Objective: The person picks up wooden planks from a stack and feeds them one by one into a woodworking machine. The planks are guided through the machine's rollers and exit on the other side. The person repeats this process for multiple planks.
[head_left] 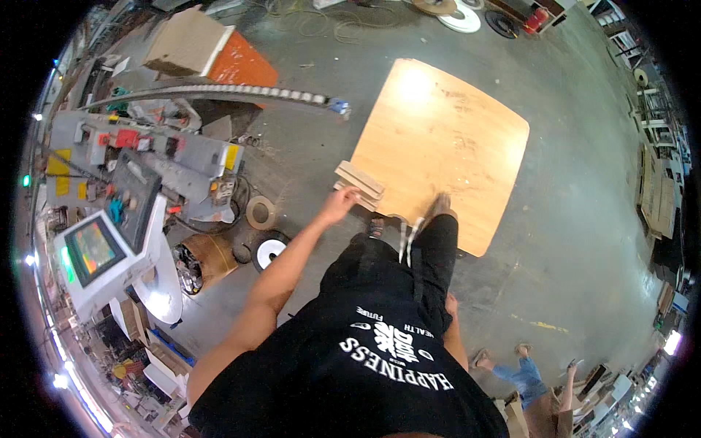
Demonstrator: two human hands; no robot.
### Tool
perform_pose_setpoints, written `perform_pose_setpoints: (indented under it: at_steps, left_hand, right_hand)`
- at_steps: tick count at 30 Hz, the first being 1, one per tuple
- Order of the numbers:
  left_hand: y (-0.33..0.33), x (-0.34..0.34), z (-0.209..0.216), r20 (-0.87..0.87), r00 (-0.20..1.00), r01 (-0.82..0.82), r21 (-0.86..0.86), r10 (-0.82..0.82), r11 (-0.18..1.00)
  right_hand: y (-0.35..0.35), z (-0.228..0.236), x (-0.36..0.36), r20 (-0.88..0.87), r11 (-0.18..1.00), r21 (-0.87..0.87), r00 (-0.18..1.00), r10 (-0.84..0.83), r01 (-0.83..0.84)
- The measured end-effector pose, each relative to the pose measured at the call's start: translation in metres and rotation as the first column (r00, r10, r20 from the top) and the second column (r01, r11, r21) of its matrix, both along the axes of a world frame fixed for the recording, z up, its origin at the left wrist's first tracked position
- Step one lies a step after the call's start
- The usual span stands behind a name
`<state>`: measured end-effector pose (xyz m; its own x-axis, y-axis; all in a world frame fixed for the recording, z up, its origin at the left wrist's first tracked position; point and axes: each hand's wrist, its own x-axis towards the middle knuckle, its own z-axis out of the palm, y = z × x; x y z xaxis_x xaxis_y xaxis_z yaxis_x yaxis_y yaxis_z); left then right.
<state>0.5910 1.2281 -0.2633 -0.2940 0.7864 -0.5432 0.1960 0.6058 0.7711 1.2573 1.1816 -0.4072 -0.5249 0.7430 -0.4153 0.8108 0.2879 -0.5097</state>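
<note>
My left hand (340,204) reaches forward, its fingers bent and closed at the near end of a small stack of pale wooden strips (361,177). The strips sit at the left edge of a large tan wooden board (438,139) with rounded corners and dark scuffs. One of my feet (441,204) rests on the board's near part; the other is by its near left edge. My right hand (451,304) hangs beside my right thigh, mostly hidden by my clothing, so its fingers cannot be made out.
At left stand a grey machine (153,160) and a tilted screen panel (93,248). A white-and-black reel (270,250), a tan ring (261,212) and a cardboard box (208,261) are nearer. An orange bin (244,62) stands far left. Another person (522,376) is at lower right.
</note>
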Motion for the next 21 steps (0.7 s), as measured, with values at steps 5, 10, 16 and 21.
perform_pose_setpoints:
  at_steps: [5, 10, 16, 21]
  left_hand:
    - [0.096, -0.027, 0.023, -0.182, 0.981, -0.066, -0.021, 0.062, 0.998]
    - [0.114, 0.024, 0.051, -0.292, 0.938, -0.238, -0.147, 0.188, 0.96]
    - [0.137, 0.054, 0.083, -0.277, 0.93, -0.304, -0.216, 0.24, 0.928]
    - [0.164, 0.038, 0.118, -0.35, 0.873, -0.43, -0.226, 0.339, 0.874]
  right_hand:
    - [0.095, 0.004, -0.025, -0.147, 0.965, -0.261, 0.988, -0.046, 0.006]
    - [0.334, 0.028, -0.039, -0.308, 0.952, -0.293, 0.951, -0.005, -0.089]
    - [0.657, 0.072, -0.119, -0.102, 0.641, -0.649, 0.788, -0.607, 0.41]
    - [0.848, 0.12, -0.227, -0.189, 0.754, -0.47, 0.782, -0.594, 0.459]
